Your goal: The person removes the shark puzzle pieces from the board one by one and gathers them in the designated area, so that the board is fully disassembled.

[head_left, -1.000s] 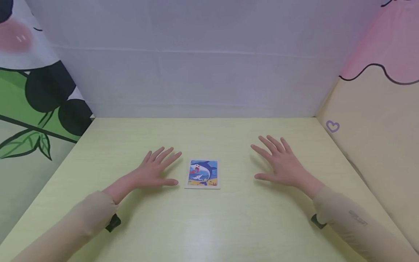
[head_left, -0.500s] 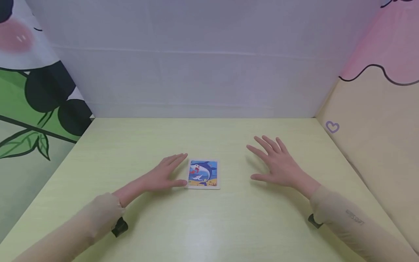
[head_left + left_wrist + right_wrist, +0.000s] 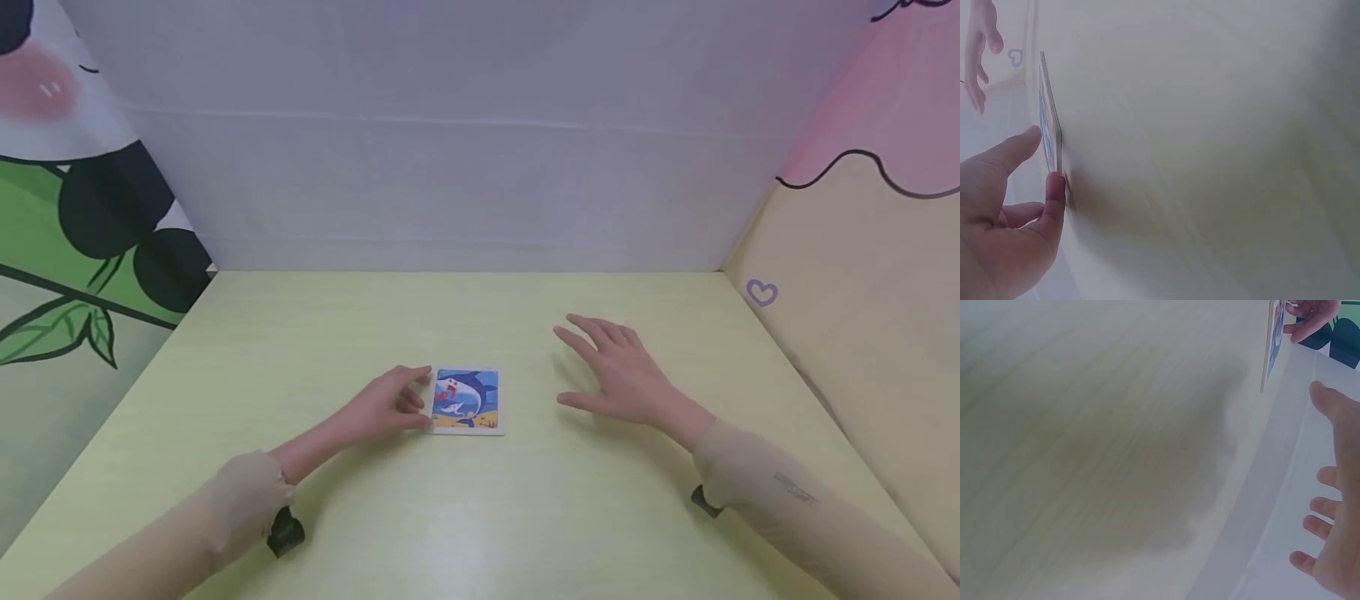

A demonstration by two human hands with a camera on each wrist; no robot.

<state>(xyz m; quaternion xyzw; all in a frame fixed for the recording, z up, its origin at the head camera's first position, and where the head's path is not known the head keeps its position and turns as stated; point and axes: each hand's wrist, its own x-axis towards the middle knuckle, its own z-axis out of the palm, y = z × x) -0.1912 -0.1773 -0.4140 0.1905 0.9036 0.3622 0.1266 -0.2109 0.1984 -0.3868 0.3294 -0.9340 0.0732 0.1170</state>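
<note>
A small white-bordered picture board (image 3: 467, 400) with a blue shark on it lies on the table in the head view. My left hand (image 3: 382, 408) is at the board's left edge, index fingertip by the far corner and thumb by the near corner. Its other fingers bend inward between them. The left wrist view shows the board (image 3: 1050, 125) edge-on, with the thumb (image 3: 1019, 149) over its face side and a fingertip at its corner. My right hand (image 3: 622, 375) hovers to the right of the board, fingers spread and holding nothing.
The pale yellow table (image 3: 465, 517) ends at a grey-white cloth backdrop (image 3: 465, 167). Printed panels flank it, one with green and black shapes (image 3: 112, 208) on the left, one cream and pink (image 3: 862, 275) on the right. Black wrist devices show at both cuffs.
My left hand has moved right and slightly nearer to the board's left edge, its spread fingers partly curling. My right hand has drifted left. The board has stayed in place.
</note>
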